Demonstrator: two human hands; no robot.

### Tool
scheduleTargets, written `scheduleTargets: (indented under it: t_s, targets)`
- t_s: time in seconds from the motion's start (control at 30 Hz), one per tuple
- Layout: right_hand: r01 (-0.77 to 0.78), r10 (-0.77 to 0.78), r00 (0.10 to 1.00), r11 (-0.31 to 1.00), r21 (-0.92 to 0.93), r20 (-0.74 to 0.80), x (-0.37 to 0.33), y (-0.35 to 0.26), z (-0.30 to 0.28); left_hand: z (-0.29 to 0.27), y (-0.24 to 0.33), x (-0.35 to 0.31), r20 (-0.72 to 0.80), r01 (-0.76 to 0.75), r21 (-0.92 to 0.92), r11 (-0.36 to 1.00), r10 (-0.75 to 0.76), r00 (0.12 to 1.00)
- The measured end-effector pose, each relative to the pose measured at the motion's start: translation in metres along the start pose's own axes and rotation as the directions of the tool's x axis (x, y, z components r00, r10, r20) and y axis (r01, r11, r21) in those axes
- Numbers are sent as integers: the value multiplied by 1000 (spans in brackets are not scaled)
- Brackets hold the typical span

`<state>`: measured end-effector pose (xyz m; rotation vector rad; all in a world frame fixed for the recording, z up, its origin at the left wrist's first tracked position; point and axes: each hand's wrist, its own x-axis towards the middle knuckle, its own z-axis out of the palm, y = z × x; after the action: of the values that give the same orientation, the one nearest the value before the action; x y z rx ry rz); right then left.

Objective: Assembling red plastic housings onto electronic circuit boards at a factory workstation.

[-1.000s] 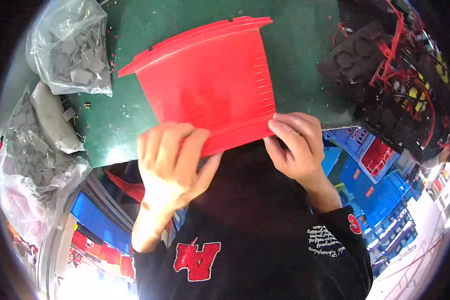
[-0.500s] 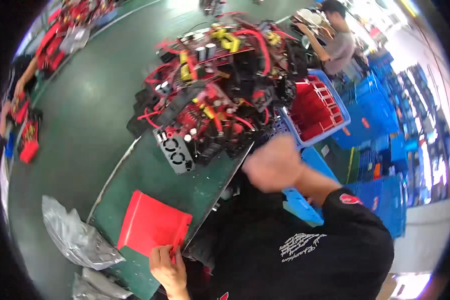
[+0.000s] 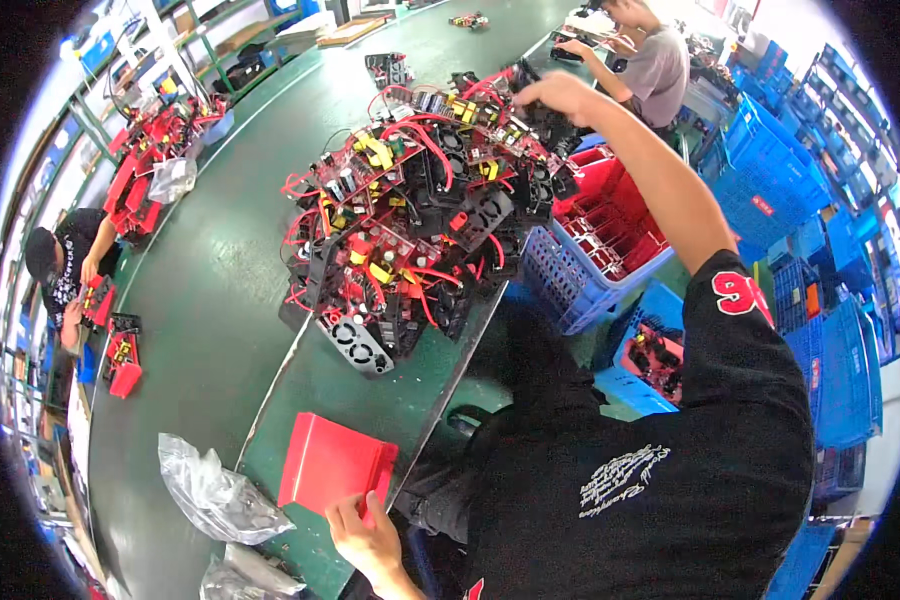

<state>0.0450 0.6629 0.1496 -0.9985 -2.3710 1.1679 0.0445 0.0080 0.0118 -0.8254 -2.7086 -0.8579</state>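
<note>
A red U-shaped casing lies on the green table in front of me. My left hand grips its near edge, thumb on the raised side wall. Beyond it rises a large heap of circuit board assemblies, with red wires, yellow parts and black fan plates. My right arm is stretched over the heap's far right side. There my right hand closes on the upper end of a circuit board assembly; the fingertips are partly hidden.
Clear plastic bags lie left of the casing. A blue basket holding red casings stands right of the table, near a blue bin. Co-workers sit at the far right and far left. Stacked blue crates line the right.
My right hand has swung from near my body forward to the far side of the heap. The left hand stays on the red casing. The view has shifted.
</note>
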Motion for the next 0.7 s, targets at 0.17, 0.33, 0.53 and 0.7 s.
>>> scheduleTargets:
  t_s: [0.17,0.33,0.53,0.7]
  targets:
    - [338,-545,830,664,-667,-122,-12,-98,3,-5,8,0,-23,51,55,997,-49,999]
    - [318,-726,661,502,-804,-192,-10,-157,8,4,13,10,-35,52,73,996,-49,998]
    - [542,-919,389,286,-790,-66,-12,-167,10,15,18,11,-41,-1,65,998,3,999]
    - [505,-481,854,858,94,-200,6,-139,-16,27,20,15,-24,38,-5,999,-38,999]
